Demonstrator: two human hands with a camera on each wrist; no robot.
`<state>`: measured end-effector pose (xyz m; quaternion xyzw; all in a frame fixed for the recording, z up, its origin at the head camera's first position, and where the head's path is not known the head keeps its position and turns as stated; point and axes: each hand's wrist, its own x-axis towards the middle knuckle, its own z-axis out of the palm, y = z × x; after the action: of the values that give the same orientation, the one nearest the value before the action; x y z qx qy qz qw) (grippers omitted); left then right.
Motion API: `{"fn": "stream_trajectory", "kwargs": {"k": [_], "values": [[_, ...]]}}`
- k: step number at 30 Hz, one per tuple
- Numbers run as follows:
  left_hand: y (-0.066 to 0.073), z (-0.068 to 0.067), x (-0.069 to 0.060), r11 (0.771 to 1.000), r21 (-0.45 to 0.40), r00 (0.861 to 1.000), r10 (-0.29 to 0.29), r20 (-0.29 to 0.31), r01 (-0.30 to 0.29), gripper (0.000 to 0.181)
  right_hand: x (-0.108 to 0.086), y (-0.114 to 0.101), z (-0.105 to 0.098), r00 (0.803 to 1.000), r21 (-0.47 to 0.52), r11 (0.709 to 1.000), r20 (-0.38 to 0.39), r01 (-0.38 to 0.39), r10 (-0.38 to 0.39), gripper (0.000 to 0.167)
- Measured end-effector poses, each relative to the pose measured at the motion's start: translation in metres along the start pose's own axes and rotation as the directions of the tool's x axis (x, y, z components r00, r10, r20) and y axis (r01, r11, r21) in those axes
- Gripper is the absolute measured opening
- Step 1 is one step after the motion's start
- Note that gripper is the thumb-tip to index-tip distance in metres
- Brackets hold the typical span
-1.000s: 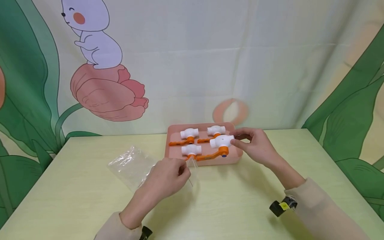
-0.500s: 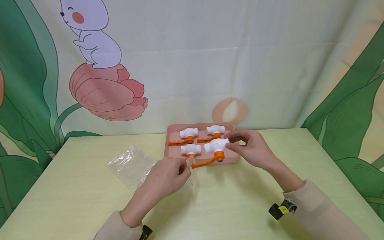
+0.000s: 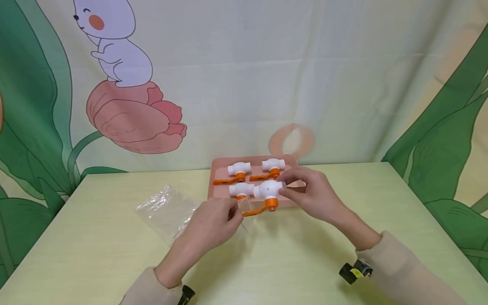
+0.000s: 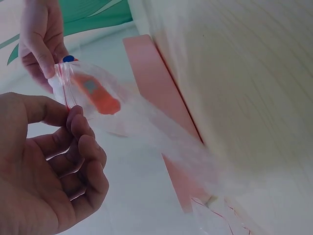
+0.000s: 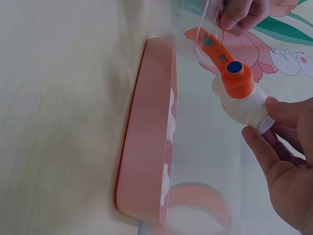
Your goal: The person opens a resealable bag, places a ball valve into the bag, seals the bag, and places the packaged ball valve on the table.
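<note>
Head view: we list one white valve (image 3: 268,189) with an orange handle (image 3: 254,212), held over the front part of a pink tray (image 3: 253,160). Right hand (image 3: 309,195): grip narrow, thumb and fingers pinching the valve by one end. Left hand (image 3: 217,218): grip narrow, pinching a clear bag (image 3: 248,206) by its edge, beside the handle. Three like pieces lie in the tray: back-left valve (image 3: 239,168), back-right valve (image 3: 273,164), front-left valve (image 3: 240,189), the last partly covered. One flat clear pouch (image 3: 165,209) lies on the table (image 3: 305,267), left of the tray. Behind, we enter a cloth backdrop (image 3: 228,84) printed with a white animal (image 3: 126,61) on a pink flower (image 3: 133,116).

Left wrist view: we find left thumb and fingertips on the bag at its red line (image 4: 63,88), remaining fingers curled. The handle shows orange through the film; a blue cap (image 4: 68,58) sits at the bag's mouth. How deep the handle reaches, we cannot tell.

Right wrist view: we record the valve tilted, apart from the tray, gripped at its ribbed end, cap facing us. Handle tip overlaps the blurred bag. White parts of the lying valves show past the tray's edge.
</note>
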<state>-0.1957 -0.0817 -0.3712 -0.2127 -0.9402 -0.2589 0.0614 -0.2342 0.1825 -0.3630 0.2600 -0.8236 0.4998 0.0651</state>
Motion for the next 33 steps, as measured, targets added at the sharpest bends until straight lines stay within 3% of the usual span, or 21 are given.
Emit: {"fn": "stream_trajectory", "kwargs": {"k": [9,20,27,33], "values": [[-0.0012,0.0017,0.0003,1.0,0.009,0.999,0.024,-0.042,-0.024,0.033,-0.0029,0.0051,0.0055,0.998,-0.051,0.996,0.009,0.069,-0.069,0.024],[-0.0054,0.0055,0.0024,1.0,-0.007,0.997,0.024,-0.07,-0.025,0.03,-0.0071,0.006,0.0082,0.982,0.068,0.982,0.051,0.176,-0.179,0.028],[-0.0055,0.0064,0.0039,0.999,0.004,0.994,0.051,-0.094,-0.051,0.033,-0.0079,0.006,0.0085,0.974,0.11,0.975,0.096,0.194,-0.204,0.031],[-0.0032,0.0064,0.0057,0.999,-0.004,0.994,0.04,-0.1,-0.041,0.039,-0.008,0.0044,0.0076,0.967,0.149,0.968,0.129,0.201,-0.22,0.031]]}}
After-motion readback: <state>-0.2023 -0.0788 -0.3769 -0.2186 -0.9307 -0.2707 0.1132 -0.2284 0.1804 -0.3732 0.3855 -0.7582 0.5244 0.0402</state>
